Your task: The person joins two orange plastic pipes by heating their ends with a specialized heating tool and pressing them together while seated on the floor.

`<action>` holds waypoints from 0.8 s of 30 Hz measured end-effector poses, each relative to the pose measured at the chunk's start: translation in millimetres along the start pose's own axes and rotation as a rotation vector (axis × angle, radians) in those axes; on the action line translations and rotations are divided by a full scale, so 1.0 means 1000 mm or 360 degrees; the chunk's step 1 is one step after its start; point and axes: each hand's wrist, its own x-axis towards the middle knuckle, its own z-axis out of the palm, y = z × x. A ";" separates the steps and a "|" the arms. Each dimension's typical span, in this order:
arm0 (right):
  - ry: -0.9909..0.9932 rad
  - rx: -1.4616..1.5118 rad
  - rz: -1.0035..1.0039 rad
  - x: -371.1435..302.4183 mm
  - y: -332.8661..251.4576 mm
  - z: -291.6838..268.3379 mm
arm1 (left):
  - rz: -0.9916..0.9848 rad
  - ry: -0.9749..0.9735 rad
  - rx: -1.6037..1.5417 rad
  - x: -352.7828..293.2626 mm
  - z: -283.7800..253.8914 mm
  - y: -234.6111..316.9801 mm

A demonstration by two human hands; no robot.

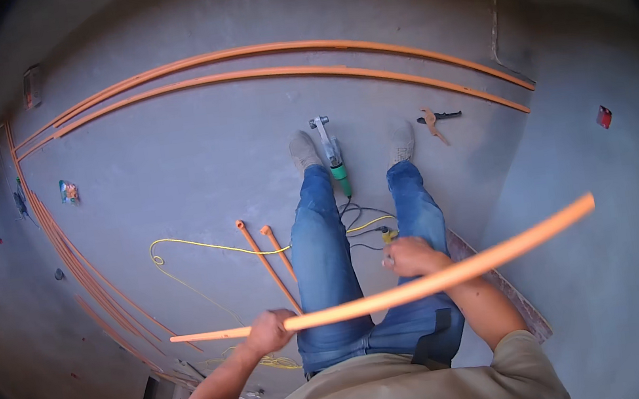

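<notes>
My left hand [269, 332] is closed around a long orange plastic pipe [395, 295]. The pipe runs across my thighs and passes over my right forearm, its free end far out to the right. Below it, my right hand [414, 256] is curled closed by my right knee, close to a yellow cable connector [389, 235]. What its fingers hold, if anything, is hidden. A green-handled pipe fusion welding tool [336, 157] lies on the floor between my shoes, its metal heating end pointing away and its cord trailing towards me.
Long orange pipes [264, 72] lie across the far floor, and more pipes [74, 245] run along the left. Two shorter pipes [268, 266] rest by my left leg near a yellow cable [205, 244]. A pipe cutter [432, 123] lies beyond my right shoe.
</notes>
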 end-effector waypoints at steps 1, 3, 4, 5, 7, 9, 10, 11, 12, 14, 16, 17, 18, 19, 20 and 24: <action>0.0128 0.0020 0.0007 0.020 0.018 -0.003 | -0.0002 0.0194 -0.0003 0.021 -0.006 -0.012; 0.0341 0.0004 0.0002 0.051 0.042 -0.002 | -0.0185 0.0328 -0.0016 0.058 -0.018 -0.036; 0.0281 -0.0042 0.0038 0.057 0.054 -0.003 | -0.0148 0.0461 -0.0006 0.075 -0.025 -0.048; 0.0126 -0.0103 0.0195 0.062 0.063 -0.005 | -0.0189 0.0526 -0.0002 0.090 -0.028 -0.059; 0.0177 -0.0116 0.0182 0.066 0.077 -0.017 | -0.0206 0.0644 0.0066 0.119 -0.034 -0.082; 0.0528 -0.0104 0.0229 0.065 0.085 -0.038 | -0.0226 0.0670 0.0122 0.146 -0.041 -0.106; 0.0803 -0.0097 0.0130 0.063 0.087 -0.053 | -0.0240 0.0703 0.0152 0.162 -0.046 -0.118; 0.1047 -0.0094 0.0092 0.060 0.089 -0.068 | -0.0278 0.0718 0.0195 0.175 -0.049 -0.127; 0.1367 -0.0218 -0.0105 0.057 0.090 -0.086 | -0.0230 0.0761 0.0198 0.191 -0.053 -0.134; 0.1887 -0.0628 -0.0293 0.062 0.090 -0.128 | -0.0130 0.0875 0.0354 0.225 -0.064 -0.146; 0.2087 -0.0926 -0.0332 0.067 0.084 -0.159 | -0.0049 0.0862 0.0368 0.245 -0.073 -0.154; 0.2066 -0.1083 -0.0342 0.069 0.082 -0.175 | 0.0099 0.0895 0.0397 0.255 -0.081 -0.155; 0.1940 -0.1180 -0.0273 0.072 0.081 -0.189 | 0.0095 0.0887 0.0406 0.258 -0.089 -0.152; 0.2076 -0.1270 -0.0323 0.075 0.084 -0.203 | 0.0064 0.0880 0.0411 0.260 -0.099 -0.148; 0.1825 -0.1160 -0.0203 0.079 0.087 -0.217 | 0.0063 0.0883 0.0457 0.261 -0.110 -0.139; 0.1223 -0.0951 0.0109 0.111 0.093 -0.235 | 0.0134 0.0735 0.0587 0.281 -0.145 -0.075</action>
